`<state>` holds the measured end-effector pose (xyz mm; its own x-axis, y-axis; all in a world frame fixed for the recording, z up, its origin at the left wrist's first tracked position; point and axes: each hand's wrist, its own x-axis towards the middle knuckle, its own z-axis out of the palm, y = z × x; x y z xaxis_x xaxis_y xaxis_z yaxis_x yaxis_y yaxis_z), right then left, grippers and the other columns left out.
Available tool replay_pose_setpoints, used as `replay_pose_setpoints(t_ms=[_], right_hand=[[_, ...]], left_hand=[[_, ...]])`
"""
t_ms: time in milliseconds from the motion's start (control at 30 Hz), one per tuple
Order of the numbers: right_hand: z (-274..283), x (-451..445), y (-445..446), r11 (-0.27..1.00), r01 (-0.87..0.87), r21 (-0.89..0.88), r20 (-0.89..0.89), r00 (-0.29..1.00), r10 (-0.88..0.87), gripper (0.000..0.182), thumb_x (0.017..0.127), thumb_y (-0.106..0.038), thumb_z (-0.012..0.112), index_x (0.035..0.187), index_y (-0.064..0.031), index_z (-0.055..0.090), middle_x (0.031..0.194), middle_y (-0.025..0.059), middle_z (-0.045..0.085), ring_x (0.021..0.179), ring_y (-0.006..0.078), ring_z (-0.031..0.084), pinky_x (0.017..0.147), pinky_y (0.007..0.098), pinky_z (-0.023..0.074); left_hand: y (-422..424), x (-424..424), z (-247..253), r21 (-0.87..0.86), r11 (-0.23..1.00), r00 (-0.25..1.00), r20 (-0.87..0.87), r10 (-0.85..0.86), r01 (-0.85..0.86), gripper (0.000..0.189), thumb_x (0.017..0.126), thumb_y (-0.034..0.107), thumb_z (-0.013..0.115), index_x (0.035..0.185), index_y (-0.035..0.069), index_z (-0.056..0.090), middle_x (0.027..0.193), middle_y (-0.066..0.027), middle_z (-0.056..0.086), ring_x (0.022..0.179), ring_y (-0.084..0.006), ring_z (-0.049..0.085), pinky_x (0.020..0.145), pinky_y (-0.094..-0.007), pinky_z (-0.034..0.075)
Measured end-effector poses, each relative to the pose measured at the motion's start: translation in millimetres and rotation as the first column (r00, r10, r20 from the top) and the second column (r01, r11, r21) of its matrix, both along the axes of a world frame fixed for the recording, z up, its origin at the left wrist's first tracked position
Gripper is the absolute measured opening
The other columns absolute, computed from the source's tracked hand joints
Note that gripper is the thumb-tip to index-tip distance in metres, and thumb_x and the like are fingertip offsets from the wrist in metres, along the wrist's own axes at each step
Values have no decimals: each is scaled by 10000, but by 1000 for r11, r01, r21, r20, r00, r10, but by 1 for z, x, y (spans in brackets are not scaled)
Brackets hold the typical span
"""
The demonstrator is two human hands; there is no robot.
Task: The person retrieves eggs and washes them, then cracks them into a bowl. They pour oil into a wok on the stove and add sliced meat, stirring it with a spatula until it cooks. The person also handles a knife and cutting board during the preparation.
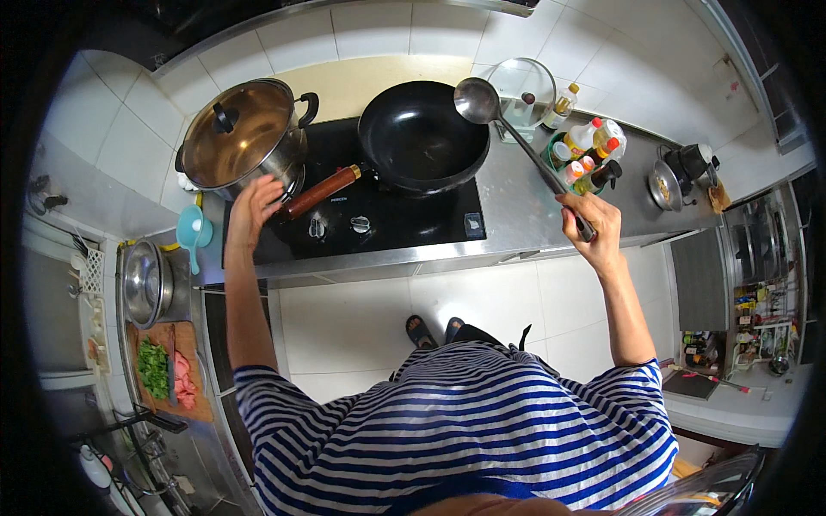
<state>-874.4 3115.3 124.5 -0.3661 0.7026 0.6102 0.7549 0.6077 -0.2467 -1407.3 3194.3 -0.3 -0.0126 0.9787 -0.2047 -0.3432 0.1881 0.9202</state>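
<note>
My right hand (595, 226) grips the handle of a metal ladle (477, 101), whose bowl is raised over the right rim of a black wok (423, 138). The wok looks bare inside and stands on the black cooktop (413, 226); its wooden handle (322, 193) points to the lower left. My left hand (258, 197), fingers apart and holding nothing, is between that handle's end and a large steel pot (284, 155). A glass lid (251, 122) with a black knob covers the pot.
Bottles (581, 135) stand in a green basket right of the cooktop, near an upright glass lid (539, 71). At left are a turquoise dipper (195, 226), steel basins (145, 284) and a wooden cutting board (203, 406) with a knife (171, 371), chopped greens (153, 367) and sliced pink meat (185, 380).
</note>
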Motion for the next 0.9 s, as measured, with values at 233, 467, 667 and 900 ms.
replay_pose_setpoints(t_ms=[233,467,667,900], right_hand=[[-28,14,-10,986,49,-159,-526,841,-127,109,801,-23,591,897,9,631,675,57,589,574,118,549,554,240,440],[-38,30,-21,990,34,-138,-896,422,-139,234,879,-184,568,973,30,592,756,80,569,618,133,545,548,253,437],[-26,77,-53,991,132,8,-918,394,-45,248,884,-175,550,1010,38,576,898,95,566,631,127,528,553,247,433],[-26,109,-85,969,246,15,-912,401,-88,253,864,-179,561,971,50,577,864,100,557,578,132,526,506,242,432]], left_hand=[[42,84,25,-468,739,182,-772,-609,484,281,701,143,690,852,-25,521,565,-71,554,444,-130,538,380,-279,396],[23,101,24,-431,729,443,-592,-673,532,103,720,25,584,766,13,493,517,-34,485,382,-102,456,360,-258,380],[6,108,94,-556,655,521,-406,-751,511,130,756,98,609,708,61,495,542,12,487,430,-74,469,386,-223,401],[50,114,197,-733,556,224,-510,-831,393,111,757,94,615,686,38,552,533,2,523,405,-77,473,368,-226,401]])
